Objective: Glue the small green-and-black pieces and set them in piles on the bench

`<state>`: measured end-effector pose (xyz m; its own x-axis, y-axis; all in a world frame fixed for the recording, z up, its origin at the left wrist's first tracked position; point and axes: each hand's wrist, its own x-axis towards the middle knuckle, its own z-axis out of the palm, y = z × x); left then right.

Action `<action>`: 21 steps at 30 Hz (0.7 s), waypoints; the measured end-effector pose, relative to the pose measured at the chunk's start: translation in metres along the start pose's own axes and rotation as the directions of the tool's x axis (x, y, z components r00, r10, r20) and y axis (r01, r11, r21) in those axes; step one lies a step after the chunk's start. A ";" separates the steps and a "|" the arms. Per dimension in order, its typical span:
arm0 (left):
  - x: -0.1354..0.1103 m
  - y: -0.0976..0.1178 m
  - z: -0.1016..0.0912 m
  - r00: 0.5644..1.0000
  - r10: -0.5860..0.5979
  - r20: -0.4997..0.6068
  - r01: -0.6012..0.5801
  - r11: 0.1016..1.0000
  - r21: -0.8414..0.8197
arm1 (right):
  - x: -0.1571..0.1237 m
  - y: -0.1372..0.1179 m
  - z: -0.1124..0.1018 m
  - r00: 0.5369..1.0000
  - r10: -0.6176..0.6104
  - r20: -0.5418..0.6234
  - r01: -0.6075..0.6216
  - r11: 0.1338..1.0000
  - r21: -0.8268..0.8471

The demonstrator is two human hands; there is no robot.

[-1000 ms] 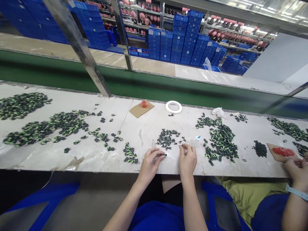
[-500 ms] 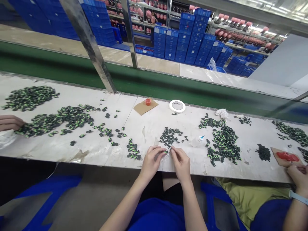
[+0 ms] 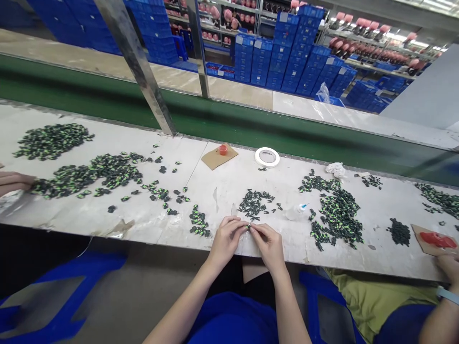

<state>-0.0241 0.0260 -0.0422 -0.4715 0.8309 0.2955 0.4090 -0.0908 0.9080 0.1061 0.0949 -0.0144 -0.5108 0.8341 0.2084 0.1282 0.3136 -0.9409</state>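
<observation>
While both hands meet, left hand [image 3: 225,239] and right hand [image 3: 268,243] pinch one tiny part [image 3: 248,227], pile [image 3: 256,203] at twelve o'clock.

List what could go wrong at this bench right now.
1. The left hand and right hand pinch one tiny part right at the table edge; a slip would likely drop it to the floor.
2. The small glue bottle lies on its side beside the green-and-black pile; a leak might stick parts together.
3. The loose dark pile sits just beyond the fingertips, so a sweep could scatter it.
</observation>
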 end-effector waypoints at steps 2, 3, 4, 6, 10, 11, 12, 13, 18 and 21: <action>0.001 0.001 -0.002 1.000 -0.004 0.009 0.004 1.000 -0.009 | 0.000 0.000 0.000 1.000 0.007 0.006 -0.007 1.000 0.022; 0.001 0.002 -0.003 1.000 -0.003 0.015 0.003 1.000 -0.014 | 0.000 0.000 -0.001 1.000 0.016 0.008 -0.016 0.999 0.037; 0.001 0.003 -0.003 1.000 0.004 0.023 -0.004 1.000 -0.020 | 0.000 0.000 -0.001 1.000 0.028 0.011 -0.028 0.998 0.053; 0.001 0.007 -0.005 0.998 0.034 0.046 -0.033 0.999 -0.027 | 0.000 0.001 -0.002 0.998 0.053 0.026 -0.056 0.995 0.086; 0.000 0.020 -0.009 0.989 0.126 0.073 -0.127 0.992 0.014 | -0.004 -0.004 -0.007 0.992 0.121 0.043 -0.125 0.984 0.126; -0.001 0.025 -0.011 0.986 0.150 0.073 -0.153 0.988 0.032 | -0.005 -0.008 -0.009 0.989 0.141 0.046 -0.146 0.981 0.129; -0.001 0.029 -0.012 0.982 0.175 0.074 -0.179 0.983 0.048 | -0.006 -0.012 -0.012 0.987 0.154 0.054 -0.160 0.979 0.125; -0.001 0.033 -0.014 0.977 0.199 0.079 -0.204 0.977 0.062 | -0.008 -0.018 -0.015 0.985 0.154 0.073 -0.161 0.981 0.110; -0.005 0.055 -0.019 0.958 0.260 0.119 -0.277 0.947 0.160 | -0.016 -0.043 -0.028 0.987 -0.005 0.159 0.005 1.000 0.003; -0.009 0.067 -0.020 0.955 0.276 0.107 -0.294 0.929 0.225 | -0.022 -0.051 -0.028 0.995 -0.046 0.091 0.046 0.999 -0.003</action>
<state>-0.0083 0.0017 0.0215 -0.2533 0.8274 0.5013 0.6943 -0.2053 0.6898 0.1350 0.0734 0.0365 -0.5918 0.7738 0.2260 0.1066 0.3530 -0.9295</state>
